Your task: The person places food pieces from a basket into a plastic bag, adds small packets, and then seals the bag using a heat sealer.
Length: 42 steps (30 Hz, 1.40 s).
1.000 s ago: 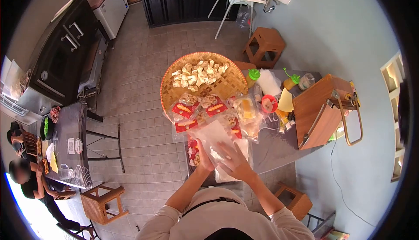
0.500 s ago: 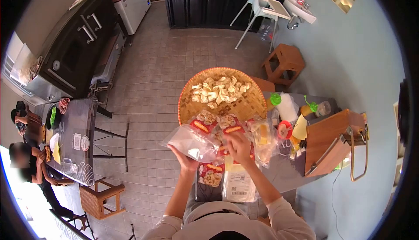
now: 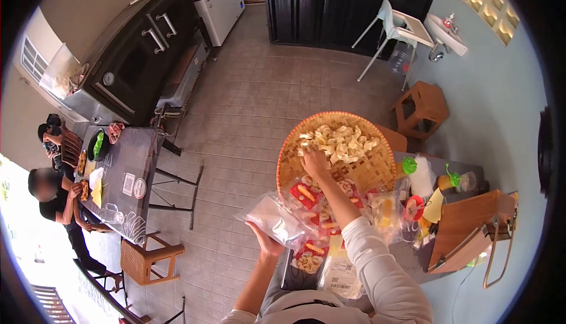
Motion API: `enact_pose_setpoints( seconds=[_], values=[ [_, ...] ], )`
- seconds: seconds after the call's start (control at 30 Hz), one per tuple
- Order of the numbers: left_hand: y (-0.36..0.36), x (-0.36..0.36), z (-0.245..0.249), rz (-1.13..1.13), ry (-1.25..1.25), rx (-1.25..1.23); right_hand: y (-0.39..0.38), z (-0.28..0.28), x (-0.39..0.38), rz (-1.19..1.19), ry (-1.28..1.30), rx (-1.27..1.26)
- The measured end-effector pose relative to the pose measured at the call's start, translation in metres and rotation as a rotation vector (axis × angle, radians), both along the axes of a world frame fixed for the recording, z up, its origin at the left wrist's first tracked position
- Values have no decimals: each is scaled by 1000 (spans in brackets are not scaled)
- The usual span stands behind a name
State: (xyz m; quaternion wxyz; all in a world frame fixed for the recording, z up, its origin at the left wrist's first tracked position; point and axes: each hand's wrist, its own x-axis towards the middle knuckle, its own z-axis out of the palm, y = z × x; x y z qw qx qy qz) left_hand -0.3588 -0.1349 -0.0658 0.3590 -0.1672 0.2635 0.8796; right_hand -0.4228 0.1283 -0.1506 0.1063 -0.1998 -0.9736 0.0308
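My left hand point(image 3: 265, 240) is closed on the edge of a clear plastic bag point(image 3: 276, 221), held left of the filled packets. My right hand point(image 3: 315, 162) reaches into the round woven tray point(image 3: 289, 168), at the lower left of a heap of pale, folded pieces point(image 3: 345, 142); its fingertips are at the pieces, and whether they grip one cannot be made out. Red-labelled clear packets point(image 3: 308, 263) lie below the tray, partly under my right forearm. Beside them is a package with printed labels point(image 3: 341, 277).
Green-capped bottles point(image 3: 409, 165), a red-lidded jar point(image 3: 414, 207) and a wooden box point(image 3: 471, 224) stand on the right. Brown stools point(image 3: 421, 109) are at the right and lower left. Two people sit by the left table point(image 3: 138, 168).
My right hand has moved from beside the plastic bag up to the pale pieces in the tray. My left hand still holds the bag. The view has shifted, so the scene sits further right.
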Motion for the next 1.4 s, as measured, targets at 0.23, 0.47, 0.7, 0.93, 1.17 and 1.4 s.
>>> enact_pose_setpoints(
  seconds=[0.23,0.47,0.7,0.93,1.17,1.4],
  values=[
    [4,-5,3,-28,4,13,-11,-6,0,-56,3,98],
    [14,-13,-5,15,20,91,-10,32,69,-205,593,-378],
    [35,-3,17,-20,10,166,-87,156,206,-307,787,-1392],
    [46,48,44,-199,98,249,-150,152,266,-148,684,-785],
    [38,98,37,-479,209,224,-192,166,292,-360,686,-895],
    [24,121,39,-636,248,340,-193,163,311,-159,804,-1845]
  ],
)
